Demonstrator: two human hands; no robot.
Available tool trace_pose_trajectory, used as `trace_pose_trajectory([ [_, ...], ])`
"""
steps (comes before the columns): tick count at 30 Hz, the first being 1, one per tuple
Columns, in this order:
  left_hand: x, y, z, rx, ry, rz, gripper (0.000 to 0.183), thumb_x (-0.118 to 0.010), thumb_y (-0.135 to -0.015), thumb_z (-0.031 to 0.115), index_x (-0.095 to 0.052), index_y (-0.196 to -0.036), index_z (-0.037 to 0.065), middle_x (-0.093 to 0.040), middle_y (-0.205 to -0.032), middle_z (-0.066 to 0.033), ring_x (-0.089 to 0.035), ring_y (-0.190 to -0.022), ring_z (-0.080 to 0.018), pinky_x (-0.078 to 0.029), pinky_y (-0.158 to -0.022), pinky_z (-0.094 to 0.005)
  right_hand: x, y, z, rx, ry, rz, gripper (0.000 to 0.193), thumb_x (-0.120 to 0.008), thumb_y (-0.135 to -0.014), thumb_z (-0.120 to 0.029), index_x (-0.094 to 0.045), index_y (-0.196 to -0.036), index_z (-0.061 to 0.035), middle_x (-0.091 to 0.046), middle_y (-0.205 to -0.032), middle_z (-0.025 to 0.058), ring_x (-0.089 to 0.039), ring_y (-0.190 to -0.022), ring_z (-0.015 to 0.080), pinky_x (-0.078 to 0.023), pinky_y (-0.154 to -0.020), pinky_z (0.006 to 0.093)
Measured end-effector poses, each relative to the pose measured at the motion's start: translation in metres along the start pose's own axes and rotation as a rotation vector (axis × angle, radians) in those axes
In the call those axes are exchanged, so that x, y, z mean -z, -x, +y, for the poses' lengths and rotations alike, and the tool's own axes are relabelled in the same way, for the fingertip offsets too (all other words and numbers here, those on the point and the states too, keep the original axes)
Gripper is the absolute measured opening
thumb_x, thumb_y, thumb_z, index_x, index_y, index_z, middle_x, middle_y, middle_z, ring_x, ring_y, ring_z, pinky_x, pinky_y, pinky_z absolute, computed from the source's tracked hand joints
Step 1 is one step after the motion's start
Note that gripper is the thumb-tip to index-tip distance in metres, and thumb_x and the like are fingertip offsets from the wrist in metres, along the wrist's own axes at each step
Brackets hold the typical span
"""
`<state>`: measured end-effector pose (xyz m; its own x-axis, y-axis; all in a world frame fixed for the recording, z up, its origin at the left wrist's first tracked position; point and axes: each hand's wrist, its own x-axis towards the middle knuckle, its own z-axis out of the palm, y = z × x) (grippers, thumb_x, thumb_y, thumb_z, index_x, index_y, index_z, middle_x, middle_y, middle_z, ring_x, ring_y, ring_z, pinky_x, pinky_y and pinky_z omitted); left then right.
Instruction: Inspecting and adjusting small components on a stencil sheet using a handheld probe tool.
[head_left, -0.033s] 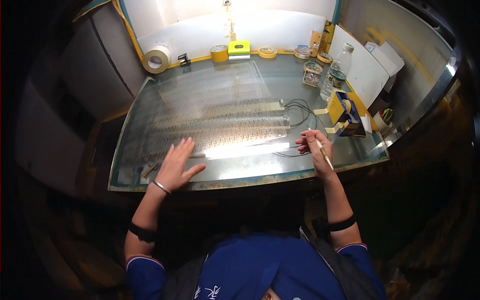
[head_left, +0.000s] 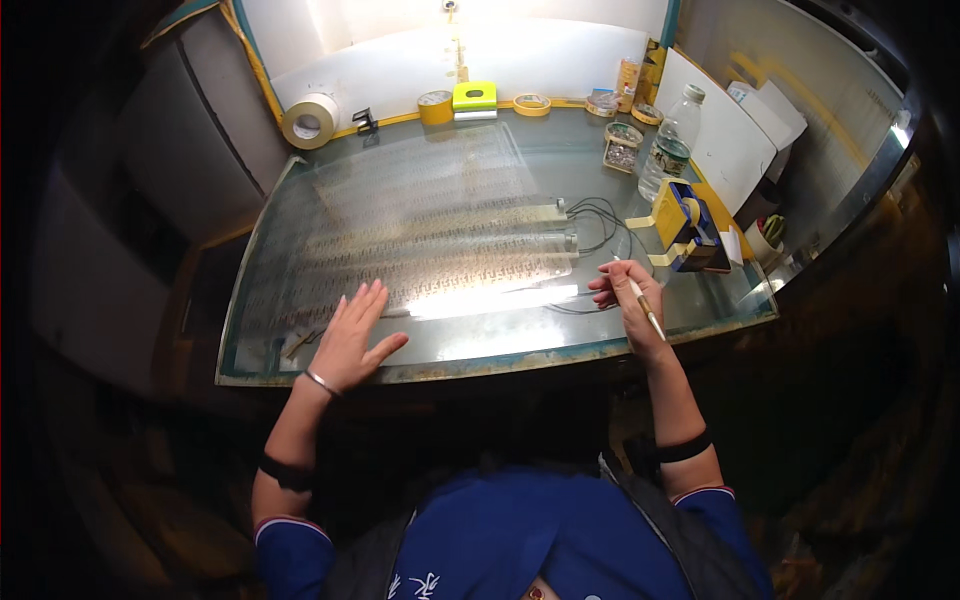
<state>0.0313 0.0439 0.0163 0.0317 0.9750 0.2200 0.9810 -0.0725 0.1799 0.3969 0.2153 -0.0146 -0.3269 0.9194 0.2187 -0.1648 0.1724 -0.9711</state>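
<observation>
My left hand (head_left: 349,338), fingers stretched and thumb apart, is at the near left of the glass worktop, over or on the near edge of a see-through patterned sheet (head_left: 430,200). Whether the palm touches it I cannot tell. Held like a pencil in my right hand (head_left: 632,300) is a slim white-and-brown pen-like tool (head_left: 647,311), its light tip pointing up and away. That hand is right of the sheet, beside thin black cables (head_left: 597,235). Bright light glows from a long strip (head_left: 493,301) between my hands.
On the right stand a blue-and-yellow tape dispenser (head_left: 684,225), a clear plastic bottle (head_left: 672,145) and a small clear tub (head_left: 621,148). Tape rolls (head_left: 436,107) and a lime-green box (head_left: 475,97) line the back edge. A large white roll (head_left: 309,122) is at back left.
My left hand has shifted very slightly toward me. My right hand keeps its place and its hold on the pen-like tool.
</observation>
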Motion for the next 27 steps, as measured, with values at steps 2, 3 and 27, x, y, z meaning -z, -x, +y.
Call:
trace_pose_trajectory([
  [2,0.007,0.012,0.008,0.028,0.047,-0.043,0.075,-0.065,-0.085,0.050,-0.047,-0.137,-0.002,-0.043,-0.145,-0.0205,-0.037,-0.137,-0.0346,-0.028,-0.113,-0.0463,0.001,0.001,-0.001,-0.018,0.003,0.014,0.033,-0.053,-0.100,-0.033,-0.061,-0.103,-0.0014,-0.067,-0.084,0.0096,-0.061,-0.071,0.0111,-0.049,-0.066,0.0245],
  [3,0.004,0.020,0.010,0.011,0.048,0.021,0.069,-0.069,-0.083,0.047,-0.054,-0.130,-0.001,-0.048,-0.141,-0.0193,-0.042,-0.134,-0.0331,-0.031,-0.112,-0.0459,0.001,0.002,-0.002,-0.023,0.010,0.022,0.032,-0.053,-0.100,-0.031,-0.061,-0.103,-0.0011,-0.067,-0.084,0.0092,-0.061,-0.071,0.0110,-0.049,-0.066,0.0245],
  [27,-0.035,-0.021,0.124,-0.271,0.214,0.218,0.064,-0.072,-0.081,0.043,-0.056,-0.125,-0.001,-0.056,-0.126,-0.0267,-0.054,-0.120,-0.0392,-0.041,-0.103,-0.0515,0.000,-0.005,-0.004,-0.007,0.079,0.073,0.025,-0.057,-0.098,-0.023,-0.063,-0.102,0.0001,-0.068,-0.083,0.0094,-0.061,-0.069,0.0111,-0.050,-0.064,0.0242],
])
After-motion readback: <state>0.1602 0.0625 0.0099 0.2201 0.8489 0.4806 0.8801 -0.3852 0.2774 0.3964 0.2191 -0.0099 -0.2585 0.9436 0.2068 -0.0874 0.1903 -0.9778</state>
